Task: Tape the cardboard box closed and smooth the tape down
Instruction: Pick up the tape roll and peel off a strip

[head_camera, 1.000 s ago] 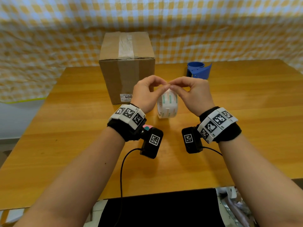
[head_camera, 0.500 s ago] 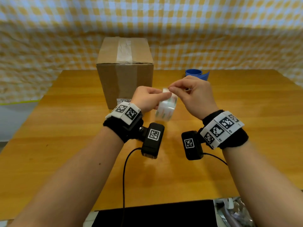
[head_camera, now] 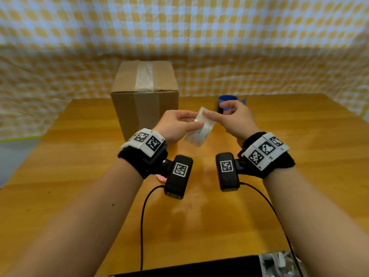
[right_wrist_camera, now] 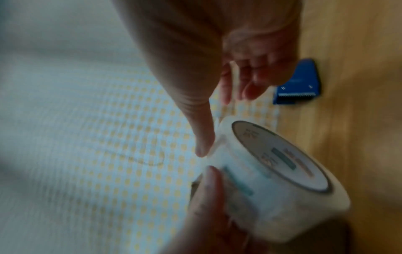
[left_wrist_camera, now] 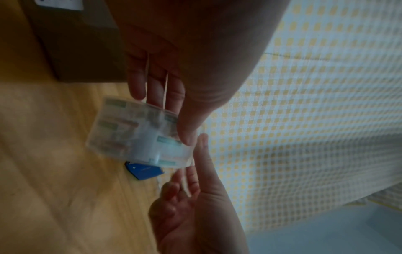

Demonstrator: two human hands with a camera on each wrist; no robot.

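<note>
A brown cardboard box (head_camera: 145, 100) stands upright at the back of the wooden table (head_camera: 79, 176), with a clear tape strip running over its top and down its front. In front of it my left hand (head_camera: 185, 121) grips a roll of clear tape (head_camera: 199, 130) above the table, thumb on the outer wrap and fingers at its rim. My right hand (head_camera: 215, 111) is beside it. Its thumb tip touches the roll's (right_wrist_camera: 272, 171) outer wrap, and its other fingers (right_wrist_camera: 245, 82) hang loosely curled away from the roll. The wrist views are blurred, so no loose tape end shows.
A blue tape cutter (head_camera: 231, 100) lies on the table behind my right hand, to the right of the box. A yellow checked cloth (head_camera: 259, 47) hangs behind the table. The camera cables (head_camera: 143, 216) trail from my wrists to the near edge.
Both hands have carried the roll up and away from me, closer to the box, and it now lies tilted. My right hand's fingertip pinch at the roll's top has loosened to a thumb touch.
</note>
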